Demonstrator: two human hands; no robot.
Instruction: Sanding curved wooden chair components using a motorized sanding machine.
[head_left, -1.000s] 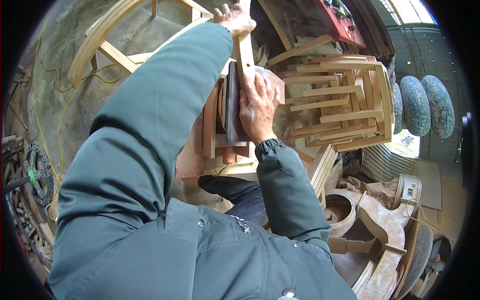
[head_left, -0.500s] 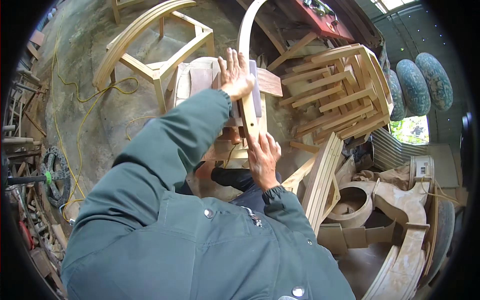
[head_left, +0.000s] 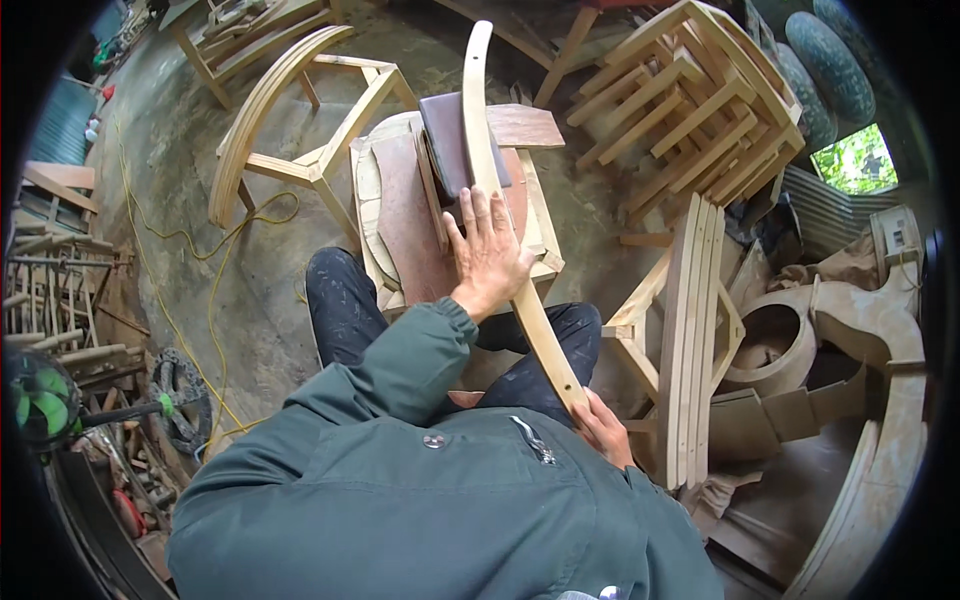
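Observation:
A long curved wooden strip with a hole near each end runs from the far side toward my body. My left hand lies flat on its middle, fingers stretched forward. At the near end, my right hand is closed round the strip, its thumb side partly hidden. Beyond my left hand, the strip rests over a flat grey-brown pad on a low wooden work stand. A reddish wooden board forms part of the stand's top, left of the strip.
Curved wooden frames stand at the far left, and stacked frames at the far right. Laminated strips stand close to my right. A yellow cord crosses the floor. A fan is at the left edge.
The strip has slid toward my body, its near end now beside my right hip. Both hands have come nearer with it, and the view has shifted.

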